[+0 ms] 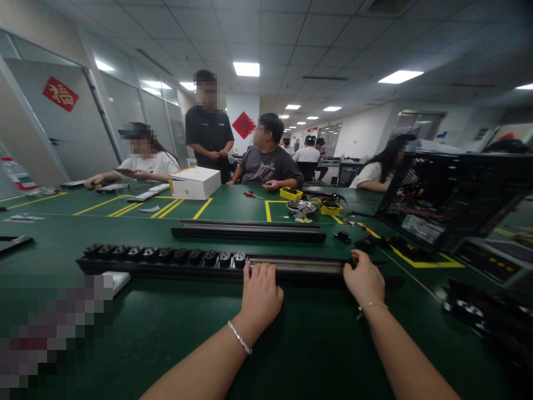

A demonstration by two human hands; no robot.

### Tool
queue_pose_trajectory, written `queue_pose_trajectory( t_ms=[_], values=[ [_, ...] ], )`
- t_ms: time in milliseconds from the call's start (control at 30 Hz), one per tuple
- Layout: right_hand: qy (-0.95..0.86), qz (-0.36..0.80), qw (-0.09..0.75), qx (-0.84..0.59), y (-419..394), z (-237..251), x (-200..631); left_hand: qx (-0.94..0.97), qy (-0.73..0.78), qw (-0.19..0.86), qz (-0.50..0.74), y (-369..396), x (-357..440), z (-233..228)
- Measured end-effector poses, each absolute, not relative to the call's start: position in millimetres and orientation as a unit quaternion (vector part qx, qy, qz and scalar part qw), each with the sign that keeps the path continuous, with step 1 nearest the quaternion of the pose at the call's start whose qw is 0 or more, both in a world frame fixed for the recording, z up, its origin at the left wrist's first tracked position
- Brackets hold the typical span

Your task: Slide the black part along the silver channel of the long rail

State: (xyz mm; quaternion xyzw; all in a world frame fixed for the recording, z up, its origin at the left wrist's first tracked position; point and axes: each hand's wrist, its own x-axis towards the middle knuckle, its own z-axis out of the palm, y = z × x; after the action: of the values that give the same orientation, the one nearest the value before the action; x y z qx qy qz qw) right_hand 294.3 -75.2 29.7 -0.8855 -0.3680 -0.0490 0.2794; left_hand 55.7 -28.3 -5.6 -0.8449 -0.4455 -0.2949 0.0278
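Long black channel (166,270) part-filled with black sockets (165,255)

The channel lies crosswise on the green table (175,333), directly in front of the person. The sockets stand side by side from its left end to about the middle; beyond them, a bare metal strip (300,266) shows inside. The left hand (261,291) rests at the near edge, just right of the last socket, its fingers bent and close together; whether it grips the channel I cannot tell. Near the right end, the right hand (364,278) pinches a small dark piece (352,262) between thumb and forefinger. Each wrist wears a silver bracelet (240,337).

Just beyond lies a second black channel (250,233), roughly parallel, with a loose black part (342,237) near its right end. Farther off are a metal bowl (300,208), a yellow tray (290,194), a screwdriver (252,194) and a white box (195,184). Across the table, a person in dark grey (270,165) sits beside a standing person in black (209,132)
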Motion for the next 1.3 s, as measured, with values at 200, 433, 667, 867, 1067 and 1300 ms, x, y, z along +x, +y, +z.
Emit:
queue_pose_trajectory(
  t_ms=[200, 433, 667, 867, 1067, 1300],
  values=[
    [-0.36, -0.029, 0.278, -0.89, -74.7, 31.0, 295.6, -0.845, -0.446, 0.027, -0.294, -28.2, 56.2, -5.3],
    [-0.353, -0.036, 0.278, -0.893, -74.7, 31.0, 296.3, -0.848, -0.443, 0.024, -0.291, -29.0, 55.3, -3.7],
    [-0.354, -0.081, 0.277, -0.89, -74.9, 23.8, 304.7, -0.848, -0.445, 0.017, -0.287, -29.0, 54.8, -3.2],
    [-0.353, -0.09, 0.274, -0.89, -75.1, 24.8, 304.2, -0.845, -0.446, 0.029, -0.293, -29.2, 55.6, -3.5],
    [-0.348, -0.076, 0.268, -0.895, -76.1, 26.5, 304.0, -0.846, -0.443, 0.03, -0.295, -29.3, 55.3, -4.1],
    [-0.341, -0.073, 0.276, -0.895, -76.1, 26.9, 306.8, -0.847, -0.444, 0.025, -0.29, -29.3, 55.4, -3.3]
  ],
)
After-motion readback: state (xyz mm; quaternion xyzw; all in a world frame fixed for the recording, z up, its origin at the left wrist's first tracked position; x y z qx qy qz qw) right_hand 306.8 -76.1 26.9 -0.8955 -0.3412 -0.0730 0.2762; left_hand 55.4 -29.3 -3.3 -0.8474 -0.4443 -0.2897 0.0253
